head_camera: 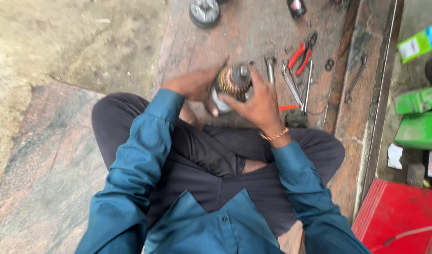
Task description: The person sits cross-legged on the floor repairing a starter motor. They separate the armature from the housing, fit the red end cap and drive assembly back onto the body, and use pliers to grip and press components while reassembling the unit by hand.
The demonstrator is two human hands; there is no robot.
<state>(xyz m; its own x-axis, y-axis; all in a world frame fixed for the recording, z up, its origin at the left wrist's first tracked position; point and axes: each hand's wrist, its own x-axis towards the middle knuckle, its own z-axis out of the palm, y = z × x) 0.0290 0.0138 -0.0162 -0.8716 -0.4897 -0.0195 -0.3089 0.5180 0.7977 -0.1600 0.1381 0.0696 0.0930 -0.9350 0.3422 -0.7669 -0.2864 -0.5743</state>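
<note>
Person seated cross-legged on a reddish-brown polished stone floor [51,155], dark trousers, teal long sleeves. Both hands were raised over the lap, wrapped round a cylindrical motor armature with copper-coloured windings and a grey metal shaft end [234,83].

Armature: held above the knees, just in front of the shins, clear of the floor. Long axis ran roughly up and away from the person, tilted a little right; the grey shaft end pointed away toward the scattered tools, the pale lower end pointed back toward the lap.

Left hand [194,85]: cupped the armature's left side, fingers curled round it, thumb down near the pale lower end. Closed on the part.

Right hand [259,104]: gripped the right side, fingers [251,77] bent over the windings near the top; a thin gold-coloured bracelet [274,136] sat at the wrist.

On the floor beyond the hands: red-handled pliers [301,55], two slim steel spanners [298,84] lying side by side, a small metal socket piece [270,66], a curved dark spanner [356,79] further right. A round grey metal disc part [204,11] lay at the top edge. Green cardboard boxes [419,117] and a red metal case [397,214] stood to the right, beyond a raised stone edge.
</note>
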